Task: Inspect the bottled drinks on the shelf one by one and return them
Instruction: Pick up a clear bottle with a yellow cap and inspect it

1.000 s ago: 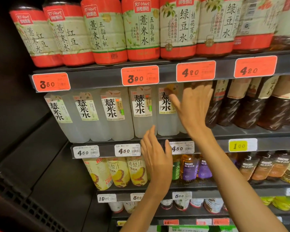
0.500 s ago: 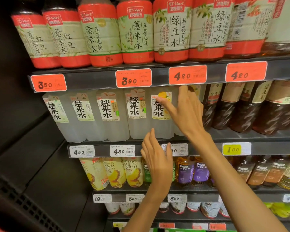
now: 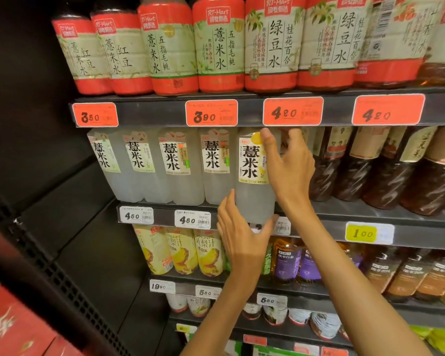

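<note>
Right hand (image 3: 289, 165) newly around bottle (image 3: 252, 176)

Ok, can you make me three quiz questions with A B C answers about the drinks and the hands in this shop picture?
1. Where is the bottle the right hand grips?
A. top shelf
B. second shelf
C. floor

2. What colour are the price tags under the top shelf?
A. red
B. white
C. green

3. What is the left hand doing?
A. holding a can
B. open, holding nothing
C. gripping a price tag

Answers: 1 B, the pale bottle is at the second shelf, below the red tags. 2 A, tags like the 3.90 one are red. 3 B, its fingers are spread below the bottle.
</note>
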Motion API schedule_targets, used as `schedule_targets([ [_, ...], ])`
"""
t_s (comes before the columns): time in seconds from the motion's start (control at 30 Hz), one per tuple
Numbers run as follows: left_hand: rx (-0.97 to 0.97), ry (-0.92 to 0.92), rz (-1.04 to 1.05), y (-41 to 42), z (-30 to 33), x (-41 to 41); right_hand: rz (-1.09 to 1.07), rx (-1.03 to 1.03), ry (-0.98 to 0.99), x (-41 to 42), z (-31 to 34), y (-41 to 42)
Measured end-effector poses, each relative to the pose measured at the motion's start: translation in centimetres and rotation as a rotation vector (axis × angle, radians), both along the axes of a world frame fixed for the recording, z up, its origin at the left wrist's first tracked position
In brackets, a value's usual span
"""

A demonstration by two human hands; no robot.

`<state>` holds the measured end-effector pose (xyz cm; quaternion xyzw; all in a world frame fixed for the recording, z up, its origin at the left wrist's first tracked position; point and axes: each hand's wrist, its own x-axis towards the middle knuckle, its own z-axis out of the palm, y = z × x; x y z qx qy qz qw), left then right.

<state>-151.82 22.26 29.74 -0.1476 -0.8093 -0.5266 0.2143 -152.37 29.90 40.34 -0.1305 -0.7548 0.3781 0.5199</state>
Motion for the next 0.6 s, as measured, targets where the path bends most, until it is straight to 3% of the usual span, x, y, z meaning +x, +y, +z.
schedule_targets([
  [0.17,0.109,-0.121,-0.178,-0.4,0.0,1.4,0.133,-0.132,-0.021,1.3,-0.4,0.2],
  [0.33,0.174,-0.028,-0.316,-2.6,-1.0,3.3,0.276,-0.250,0.008,3.6,-1.9,0.1],
  [0.4,0.186,-0.092,-0.452,-4.4,-0.7,3.7,0.438,-0.334,0.001,4.4,-2.4,0.1],
  [0.5,0.138,-0.235,-0.695,-7.5,0.2,3.6,0.874,-0.664,-0.032,5.4,-2.4,0.2],
  [0.6,0.045,-0.343,-0.724,-9.4,0.6,3.8,1.032,-0.759,-0.080,5.9,-2.3,-0.4],
])
